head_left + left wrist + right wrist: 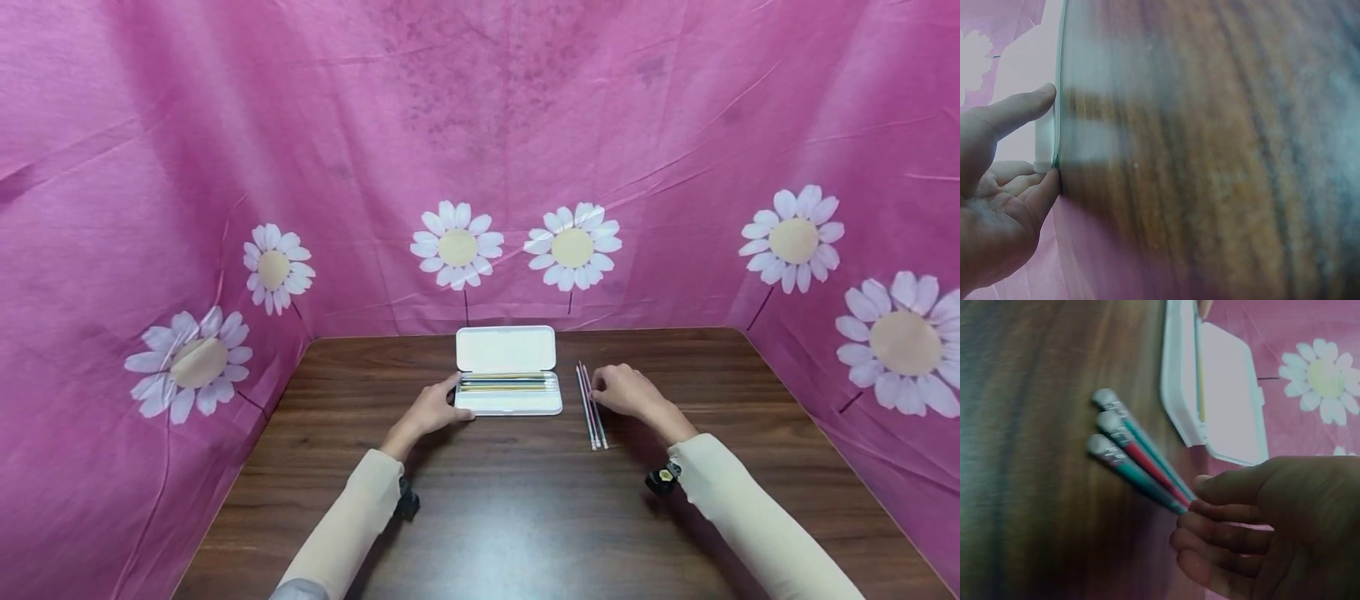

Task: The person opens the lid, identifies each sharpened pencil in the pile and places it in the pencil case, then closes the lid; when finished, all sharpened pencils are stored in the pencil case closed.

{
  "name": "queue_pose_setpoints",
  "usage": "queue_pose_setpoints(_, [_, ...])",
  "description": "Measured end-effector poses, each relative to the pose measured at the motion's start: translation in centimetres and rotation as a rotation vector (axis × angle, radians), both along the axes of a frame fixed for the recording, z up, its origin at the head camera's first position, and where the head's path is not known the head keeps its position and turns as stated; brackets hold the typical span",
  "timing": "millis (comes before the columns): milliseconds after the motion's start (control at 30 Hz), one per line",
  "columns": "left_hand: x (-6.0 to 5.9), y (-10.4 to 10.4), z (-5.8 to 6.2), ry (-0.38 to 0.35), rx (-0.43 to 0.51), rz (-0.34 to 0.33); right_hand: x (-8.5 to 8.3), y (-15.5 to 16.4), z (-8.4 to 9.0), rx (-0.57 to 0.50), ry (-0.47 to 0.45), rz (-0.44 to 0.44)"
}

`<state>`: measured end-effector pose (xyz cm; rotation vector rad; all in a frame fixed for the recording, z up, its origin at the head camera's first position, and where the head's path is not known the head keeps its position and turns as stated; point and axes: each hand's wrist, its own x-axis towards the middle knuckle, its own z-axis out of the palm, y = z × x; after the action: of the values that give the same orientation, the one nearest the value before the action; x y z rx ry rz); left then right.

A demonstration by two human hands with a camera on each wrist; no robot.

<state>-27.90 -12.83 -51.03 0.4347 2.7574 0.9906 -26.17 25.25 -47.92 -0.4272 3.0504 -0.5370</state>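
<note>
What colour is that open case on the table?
White: the case, with its lid flipped back, shows best in the head view.
</note>
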Motion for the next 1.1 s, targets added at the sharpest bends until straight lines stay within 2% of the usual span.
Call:
queue_pose_setpoints(100, [0.1, 0.0, 0.1, -0.003, 0.001, -0.001, 0.6, 0.4, -0.6, -0.017, -0.030, -0.029])
queue_pose_setpoints(167, [0.2, -0.1, 0.2, -0.008, 0.007, 0.001, 0.4, 0.8, -1.3, -0.040, -0.032, -0.033])
queue_pose_setpoints(400, [0.2, 0.0, 0.4, 0.004, 0.025, -0.001, -3.5, 3.3, -7.8, -0.026, -0.024, -0.132])
queue_pose_setpoints(467, [0.2, 0.0, 0.3, -0.004, 0.023, -0.001, -4.3, 3.8, -9.0, -0.019, -0.039, -0.143])
queue_pose_setpoints(600, [0.3, 0.0, 0.4, -0.009, 0.018, 0.001, -4.9, 4.2, -10.1, -0.005, -0.050, -0.162])
queue_pose_setpoints(733, [0.4, 0.0, 0.4, -0.006, 0.012, 0.005, -4.8, 4.1, -10.1, -0.008, -0.056, -0.180])
queue_pose_setpoints(833, [0.4, 0.1, 0.5, -0.010, 0.004, 0.005, -3.9, 3.6, -9.3, -0.026, -0.059, -0.203])
queue_pose_setpoints(933, [0.5, 0.0, 0.5, -0.015, 0.002, 0.004, -1.6, 2.0, -5.7, -0.055, -0.087, -0.225])
queue_pose_setpoints(1100, [0.4, 0.0, 0.6, -0.025, 0.006, 0.004, -1.6, 1.5, -4.8, -0.085, -0.037, -0.197])
